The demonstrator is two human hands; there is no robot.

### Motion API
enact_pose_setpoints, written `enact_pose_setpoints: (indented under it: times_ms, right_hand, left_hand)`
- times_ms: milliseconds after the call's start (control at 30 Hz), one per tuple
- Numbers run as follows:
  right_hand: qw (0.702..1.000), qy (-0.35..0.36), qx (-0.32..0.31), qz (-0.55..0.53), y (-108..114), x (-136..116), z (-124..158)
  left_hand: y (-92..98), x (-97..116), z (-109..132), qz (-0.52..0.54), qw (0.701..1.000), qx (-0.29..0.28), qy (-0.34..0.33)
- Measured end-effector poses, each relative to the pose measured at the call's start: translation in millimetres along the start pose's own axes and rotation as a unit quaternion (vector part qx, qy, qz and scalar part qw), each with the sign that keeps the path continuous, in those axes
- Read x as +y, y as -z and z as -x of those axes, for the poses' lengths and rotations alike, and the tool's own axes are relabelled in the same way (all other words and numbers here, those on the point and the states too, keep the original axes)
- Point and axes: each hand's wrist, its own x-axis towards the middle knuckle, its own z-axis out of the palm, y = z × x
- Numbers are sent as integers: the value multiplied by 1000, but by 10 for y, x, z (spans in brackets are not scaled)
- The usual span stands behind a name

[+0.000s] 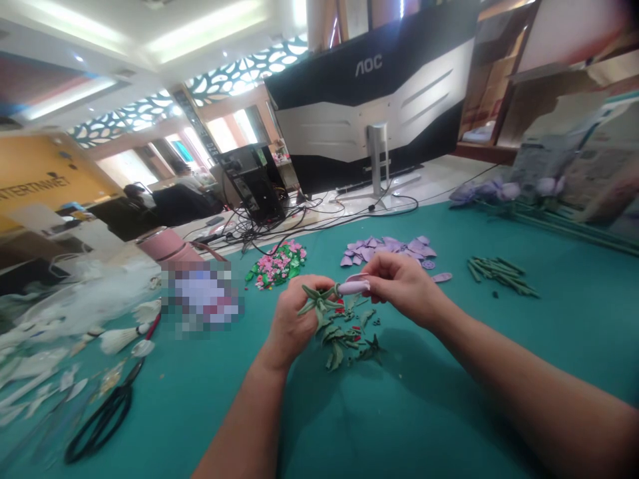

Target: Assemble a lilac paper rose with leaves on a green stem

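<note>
My left hand (pixel 299 319) grips a green craft stem with a spray of leaves (pixel 317 299). My right hand (pixel 404 286) pinches a pale lilac flower bud (pixel 352 287) at the stem's tip, and the two hands nearly meet there. Below them, loose green leaves (pixel 344 339) and a few small red bits lie on the teal mat (pixel 399 412). A heap of cut lilac petals (pixel 387 251) lies just beyond my right fingers. Farther right are several green stem pieces (pixel 499 275). A pile of pink blossoms with green leaves (pixel 277 265) lies beyond my left hand.
Black-handled scissors (pixel 102 419) and white feathered shuttlecocks (pixel 120 339) lie at the mat's left. Lilac flowers (pixel 499 191) lie at the far right edge. Behind the mat stand an AOC monitor (pixel 369 100) and tangled black cables (pixel 269 229). A seated person (pixel 174 203) is at the back left.
</note>
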Motion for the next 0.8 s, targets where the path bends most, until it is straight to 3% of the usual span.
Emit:
enact_pose_setpoints:
  times_ms: [567, 700, 800]
  right_hand:
    - [999, -26, -10, -36, -7, 8, -34]
    - [998, -27, -60, -3, 192, -39, -82]
    - [997, -40, -20, 56, 499, -55, -144]
  left_hand:
    - [11, 11, -26, -60, 995, -10, -85]
    - [9, -25, -22, -72, 993, 4, -92]
    - [9, -79, 6, -69, 994, 39, -79]
